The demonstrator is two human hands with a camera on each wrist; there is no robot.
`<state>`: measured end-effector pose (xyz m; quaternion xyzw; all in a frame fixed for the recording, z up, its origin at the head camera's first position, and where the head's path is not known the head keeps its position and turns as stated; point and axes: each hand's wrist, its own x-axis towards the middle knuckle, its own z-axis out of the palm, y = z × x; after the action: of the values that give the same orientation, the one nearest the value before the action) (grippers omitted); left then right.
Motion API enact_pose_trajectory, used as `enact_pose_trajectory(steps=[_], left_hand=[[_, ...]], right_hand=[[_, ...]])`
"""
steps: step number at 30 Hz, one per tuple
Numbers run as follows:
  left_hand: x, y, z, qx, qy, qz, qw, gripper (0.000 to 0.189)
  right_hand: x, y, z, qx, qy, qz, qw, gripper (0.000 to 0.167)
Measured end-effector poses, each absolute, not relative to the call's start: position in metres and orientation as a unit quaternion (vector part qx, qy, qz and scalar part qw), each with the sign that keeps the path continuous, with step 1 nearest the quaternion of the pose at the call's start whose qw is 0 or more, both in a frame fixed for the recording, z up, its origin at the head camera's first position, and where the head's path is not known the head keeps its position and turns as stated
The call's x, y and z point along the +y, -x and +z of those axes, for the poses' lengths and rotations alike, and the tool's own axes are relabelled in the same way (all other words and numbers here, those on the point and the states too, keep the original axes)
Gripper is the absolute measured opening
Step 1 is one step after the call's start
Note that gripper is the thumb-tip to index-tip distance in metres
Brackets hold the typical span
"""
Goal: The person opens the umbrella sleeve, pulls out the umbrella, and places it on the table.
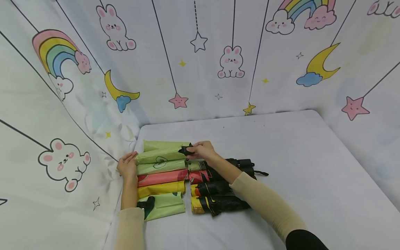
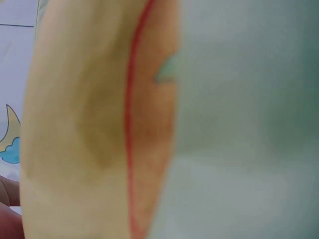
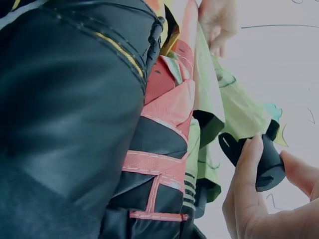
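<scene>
In the head view my right hand pinches the black end of a light green folded umbrella. The right wrist view shows its black knob-like handle between my thumb and fingers. My left hand grips the umbrella's other end at the left side of the row. Below it, more bundles lie side by side: green, red, yellow and another green one with a dark print. Blurred yellow fabric fills much of the left wrist view, hiding most of the left hand.
Black folded umbrellas with coloured ends lie in a second row at right, partly under my right forearm. A black strap sticks out from one. The white-covered table stretches right; a printed curtain surrounds its back and sides.
</scene>
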<state>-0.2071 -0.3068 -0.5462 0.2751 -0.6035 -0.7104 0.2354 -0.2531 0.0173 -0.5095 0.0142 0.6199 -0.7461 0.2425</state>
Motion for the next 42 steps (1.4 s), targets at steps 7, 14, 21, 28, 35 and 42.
enact_pose_trajectory(steps=[7, 14, 21, 28, 35, 42], left_hand=[[-0.308, 0.207, -0.544, -0.595, -0.281, -0.714, 0.239, 0.039], [-0.308, 0.205, -0.545, -0.598, -0.289, -0.709, 0.235, 0.037], [-0.31, 0.202, -0.546, -0.597, -0.306, -0.705, 0.231, 0.036], [-0.309, 0.201, -0.545, -0.589, -0.303, -0.708, 0.243, 0.035], [-0.309, 0.199, -0.544, -0.59, -0.305, -0.706, 0.246, 0.037], [-0.311, 0.199, -0.541, -0.587, -0.313, -0.708, 0.238, 0.038]], right_hand=[[0.025, 0.254, -0.511, 0.607, -0.001, -0.755, 0.246, 0.034], [0.031, 0.254, -0.512, 0.609, 0.006, -0.752, 0.252, 0.03], [0.039, 0.255, -0.511, 0.613, 0.007, -0.751, 0.245, 0.026], [0.046, 0.259, -0.51, 0.615, 0.005, -0.75, 0.244, 0.027], [0.055, 0.259, -0.507, 0.609, 0.006, -0.754, 0.247, 0.022], [0.068, 0.259, -0.503, 0.618, 0.007, -0.748, 0.243, 0.028]])
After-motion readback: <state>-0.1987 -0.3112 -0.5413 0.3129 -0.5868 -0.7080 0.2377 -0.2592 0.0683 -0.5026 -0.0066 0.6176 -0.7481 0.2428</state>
